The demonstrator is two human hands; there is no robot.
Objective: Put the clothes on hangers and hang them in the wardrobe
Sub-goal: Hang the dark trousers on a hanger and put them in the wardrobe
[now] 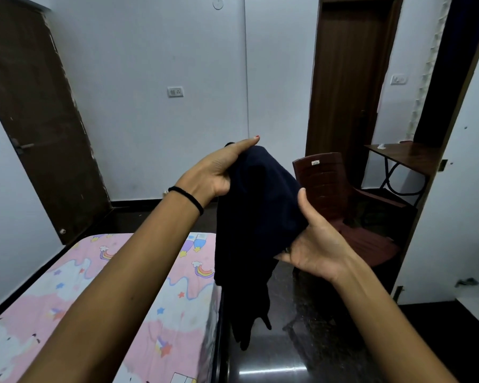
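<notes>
A dark navy garment [256,217] hangs in the air in front of me, its lower ends dangling down past the corner of the bed. My left hand [219,170] grips its upper left part, with the thumb stretched along the top. My right hand [313,244] holds its right side from below, palm up and thumb raised against the cloth. No hanger shows in the view. A white wardrobe door [454,189] stands at the right edge.
A bed with a pink cartoon sheet [138,299] lies at the lower left. A brown plastic chair [343,203] stands behind the garment, a small wooden table [404,154] beyond it. Brown doors stand at the left [36,120] and back [349,78]. The floor is dark and glossy.
</notes>
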